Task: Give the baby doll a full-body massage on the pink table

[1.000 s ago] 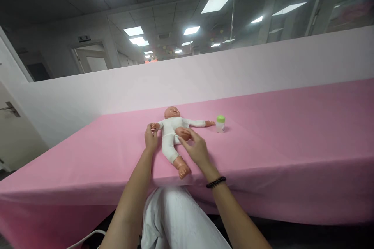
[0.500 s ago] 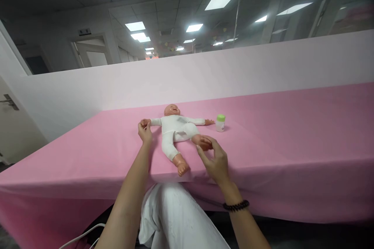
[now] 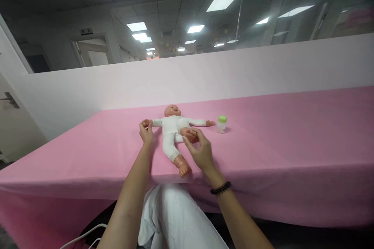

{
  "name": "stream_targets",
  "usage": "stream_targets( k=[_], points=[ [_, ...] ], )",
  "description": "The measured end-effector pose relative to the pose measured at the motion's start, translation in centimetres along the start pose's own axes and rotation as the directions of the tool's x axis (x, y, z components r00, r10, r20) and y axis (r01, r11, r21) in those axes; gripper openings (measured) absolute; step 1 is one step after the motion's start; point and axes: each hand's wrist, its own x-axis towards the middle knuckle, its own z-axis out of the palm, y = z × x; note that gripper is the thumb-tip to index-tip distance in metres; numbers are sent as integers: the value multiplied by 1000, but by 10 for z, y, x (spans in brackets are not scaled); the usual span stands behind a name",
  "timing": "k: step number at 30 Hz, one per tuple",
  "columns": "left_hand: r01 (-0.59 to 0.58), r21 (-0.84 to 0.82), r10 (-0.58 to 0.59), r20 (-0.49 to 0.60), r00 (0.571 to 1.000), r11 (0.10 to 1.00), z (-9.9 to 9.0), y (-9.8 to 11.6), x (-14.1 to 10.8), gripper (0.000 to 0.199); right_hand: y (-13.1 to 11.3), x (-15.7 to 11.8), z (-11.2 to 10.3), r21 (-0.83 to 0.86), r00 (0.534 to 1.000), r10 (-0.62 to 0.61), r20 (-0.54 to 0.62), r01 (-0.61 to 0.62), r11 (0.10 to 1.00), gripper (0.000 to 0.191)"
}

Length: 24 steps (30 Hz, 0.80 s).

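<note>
A baby doll (image 3: 172, 126) in a white suit lies on its back on the pink-covered table (image 3: 263, 136), its head toward the wall. My left hand (image 3: 146, 132) pinches the doll's hand at the left, with that arm stretched out sideways. My right hand (image 3: 201, 149) is closed round the foot of the doll's right-side leg, which is bent up and in over its lower body. The other leg lies straight toward the table's front edge. Beyond the doll's far-right hand stands a small clear jar with a green lid (image 3: 221, 124).
A low white wall (image 3: 204, 78) with glass above it runs behind the table. At the left is a door with a metal handle (image 3: 11, 100). My knee in white trousers (image 3: 175, 210) is under the front edge, and a white cable (image 3: 84, 234) hangs at the lower left.
My right hand has moved left and slightly up with the doll's foot, bending that leg inward across the body. My left hand keeps its pinch on the doll's hand.
</note>
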Motion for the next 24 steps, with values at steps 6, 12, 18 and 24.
stream_targets(
  k=[6, 12, 18, 24],
  points=[
    [365, -43, -366, -174, 914, 930, -7, -19, 16, 17, 18, -67, -51, -262, 999, 29, -31, -36, 964, 31],
    [66, -58, -69, -40, 997, 996, 3, -7, 4, 18, 24, -57, -50, -278, 996, -82, 40, 90, 956, 32],
    [-594, 101, 470, 512, 719, 798, 6, 7, -20, 23, 1, 19, -9, -262, 940, -120, 320, 210, 942, 25],
    [-617, 155, 448, 556, 700, 771, 7, 5, -20, 25, 14, 20, 10, -316, 901, -115, 418, 263, 911, 25]
  ],
)
